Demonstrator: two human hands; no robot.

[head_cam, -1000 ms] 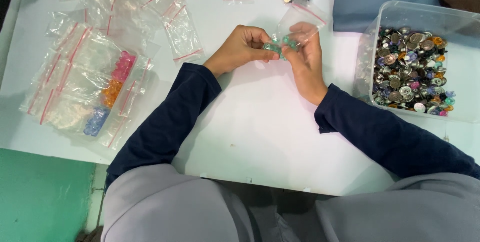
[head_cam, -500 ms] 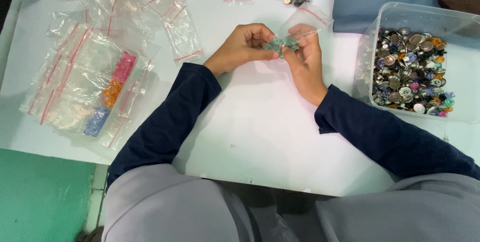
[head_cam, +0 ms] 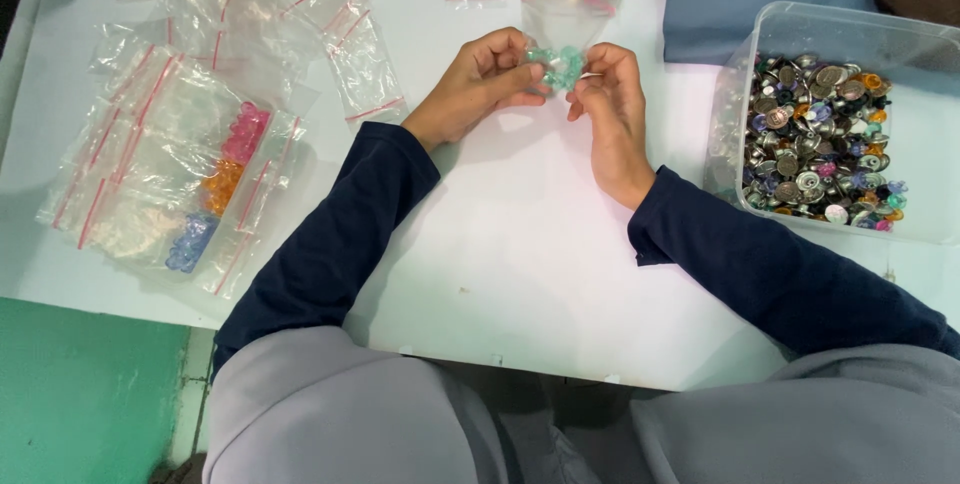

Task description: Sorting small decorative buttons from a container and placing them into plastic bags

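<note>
Fingers of the left hand [head_cam: 480, 84] and right hand [head_cam: 610, 104] pinch a small clear bag [head_cam: 560, 44] of pale-green beads.

Over the white surface [head_cam: 520, 254], the left hand [head_cam: 485, 79] and right hand [head_cam: 610, 109] together pinch a small clear plastic zip bag [head_cam: 560, 39] holding pale green beads [head_cam: 555, 64]. A clear plastic tub of metal buttons [head_cam: 820, 134] sits at right; empty red-striped zip bags [head_cam: 170, 124] lie at left.

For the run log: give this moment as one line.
left hand: holds green beads | right hand: holds small clear bag | button tub: right
</note>
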